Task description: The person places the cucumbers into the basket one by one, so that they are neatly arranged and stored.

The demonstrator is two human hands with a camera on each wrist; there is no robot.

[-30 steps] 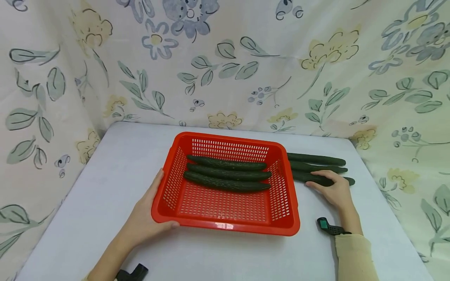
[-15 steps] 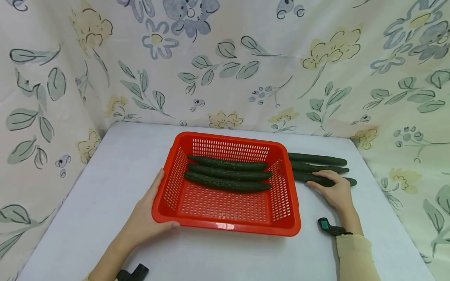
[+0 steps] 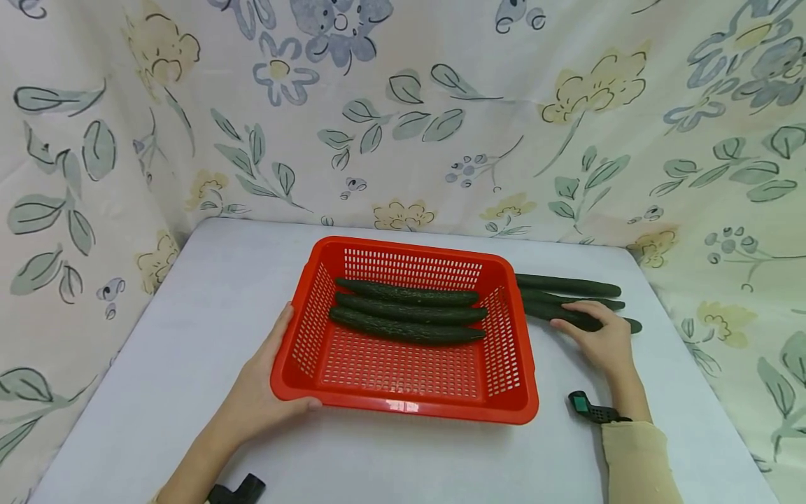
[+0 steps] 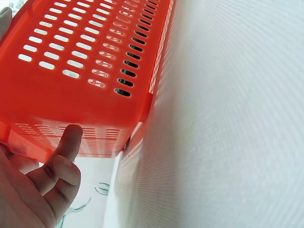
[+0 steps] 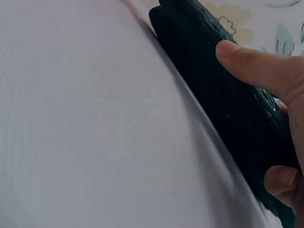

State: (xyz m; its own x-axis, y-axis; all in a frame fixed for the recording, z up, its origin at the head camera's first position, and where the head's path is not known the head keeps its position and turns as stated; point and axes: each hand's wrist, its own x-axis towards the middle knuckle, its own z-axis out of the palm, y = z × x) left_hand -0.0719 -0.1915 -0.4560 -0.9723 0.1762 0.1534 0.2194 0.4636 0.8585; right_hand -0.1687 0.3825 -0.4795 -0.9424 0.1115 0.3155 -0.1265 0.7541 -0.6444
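Observation:
A red plastic basket (image 3: pixel 441 413) with slotted walls holds three dark green cucumbers (image 3: pixel 406 329) lying side by side. My left hand (image 3: pixel 258 385) grips its near left corner, thumb along the front rim and fingers on the left side. In the left wrist view the curled fingers (image 4: pixel 70 142) sit against the slotted wall. To the basket's right, my right hand (image 3: pixel 601 343) holds the nearest of three more cucumbers (image 3: pixel 544 312) between thumb and fingers. The right wrist view shows the thumb (image 5: pixel 242 59) pressed on the dark cucumber (image 5: pixel 204 80).
Behind the held cucumber lie a middle cucumber (image 3: pixel 609 304) and a far cucumber (image 3: pixel 569 285), their left ends hidden by the basket. A white cloth (image 3: pixel 208 294) covers the table. A floral curtain (image 3: pixel 403 161) hangs along the back and sides.
My right hand and the nearest cucumber have shifted slightly to the right, and the cucumber now overlaps more of the middle one. The left hand and basket stay put.

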